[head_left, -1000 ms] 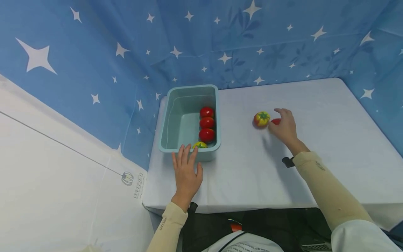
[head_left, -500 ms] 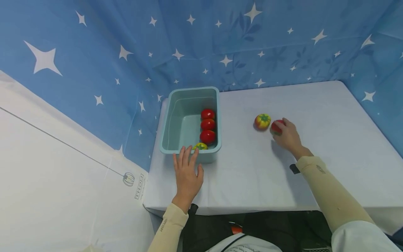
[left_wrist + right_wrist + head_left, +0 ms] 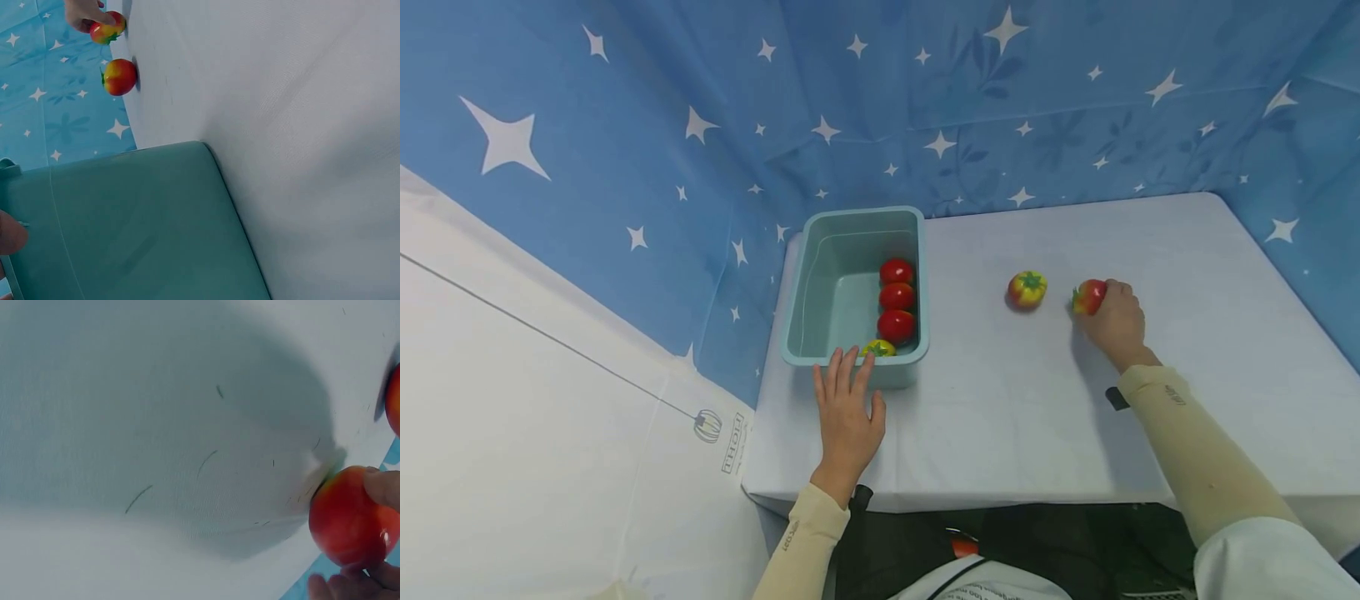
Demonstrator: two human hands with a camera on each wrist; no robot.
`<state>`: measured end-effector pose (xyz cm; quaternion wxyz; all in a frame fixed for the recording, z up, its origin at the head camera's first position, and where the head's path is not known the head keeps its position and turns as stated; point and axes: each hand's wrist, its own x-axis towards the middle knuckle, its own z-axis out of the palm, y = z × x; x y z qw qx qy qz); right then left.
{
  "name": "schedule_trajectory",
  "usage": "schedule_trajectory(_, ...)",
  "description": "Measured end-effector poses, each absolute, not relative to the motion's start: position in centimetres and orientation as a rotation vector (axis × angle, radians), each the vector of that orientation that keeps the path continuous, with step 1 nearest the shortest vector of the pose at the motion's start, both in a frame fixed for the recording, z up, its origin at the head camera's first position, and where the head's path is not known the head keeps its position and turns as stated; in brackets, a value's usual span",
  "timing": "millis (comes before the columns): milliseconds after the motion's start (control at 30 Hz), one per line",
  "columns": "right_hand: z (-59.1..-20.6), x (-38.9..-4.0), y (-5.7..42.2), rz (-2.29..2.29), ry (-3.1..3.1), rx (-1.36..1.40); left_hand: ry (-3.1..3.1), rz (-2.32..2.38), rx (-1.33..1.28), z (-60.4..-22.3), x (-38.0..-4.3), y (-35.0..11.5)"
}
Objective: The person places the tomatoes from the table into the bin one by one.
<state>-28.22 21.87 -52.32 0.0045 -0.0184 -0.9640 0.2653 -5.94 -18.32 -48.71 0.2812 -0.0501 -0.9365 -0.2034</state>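
Observation:
My right hand [image 3: 1117, 327] pinches a red-and-yellow tomato [image 3: 1088, 297] between thumb and fingers at the table's right half. Its green leafy top points left in the head view. The right wrist view shows this tomato [image 3: 345, 519] close to the white cloth, with a thumb [image 3: 384, 487] on its side. A second tomato [image 3: 1026, 289], green top up, lies apart to the left. My left hand [image 3: 848, 421] rests with spread fingers at the near rim of a blue-green bin [image 3: 793, 287]. Inside, a row of red tomatoes [image 3: 896, 297] lines the right wall; a yellow-green-topped one [image 3: 878, 348] is partly hidden.
A white cloth covers the table [image 3: 992, 408]. Blue star-patterned fabric [image 3: 865, 92] hangs behind it and at the right. A pale panel [image 3: 550, 400] borders the left side. The person's lap lies below the front edge.
My right hand has taken hold of the right tomato and shifted it rightward, away from the other one, its green top now showing at left. My left hand stays at the bin.

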Motion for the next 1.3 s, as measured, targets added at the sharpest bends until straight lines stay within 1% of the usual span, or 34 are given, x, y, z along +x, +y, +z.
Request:
schedule_trajectory(167, -52.2, -28.1, 22.4, 0.946, -3.052, -0.130, -2.518, -0.539, -0.130, -48.6, -5.9, -18.2)
schedule_trajectory(367, -52.1, -27.7, 22.2, 1.048, -3.027, -0.152, -2.509, -0.539, -0.138, -48.6, -6.0, -18.2)
schedule_trajectory(533, -51.0, -27.5, 20.9, 1.190, -2.917, -0.231, -2.503, -0.542, -0.141, -48.6, -6.1, -18.2)
schedule_trajectory(667, -49.7, -27.7, 18.9, 1.314, -2.789, -0.265, -2.502, -0.541, -0.146, -48.5, -6.1, -18.1)
schedule_trajectory(800, -48.1, -27.9, 16.2, 1.345, -2.768, -0.172, -2.500, -0.543, -0.148, -48.5, -6.2, -18.0)
schedule_trajectory(1133, -44.1, -27.4, 8.2, 1.450, -2.650, 0.225, -2.490, -0.557, -0.145, -48.5, -6.1, -17.9)
schedule_trajectory(1300, -42.4, -26.7, 4.4, 1.569, -2.611, 0.286, -2.490, -0.561, -0.128, -48.7, -6.0, -18.0)
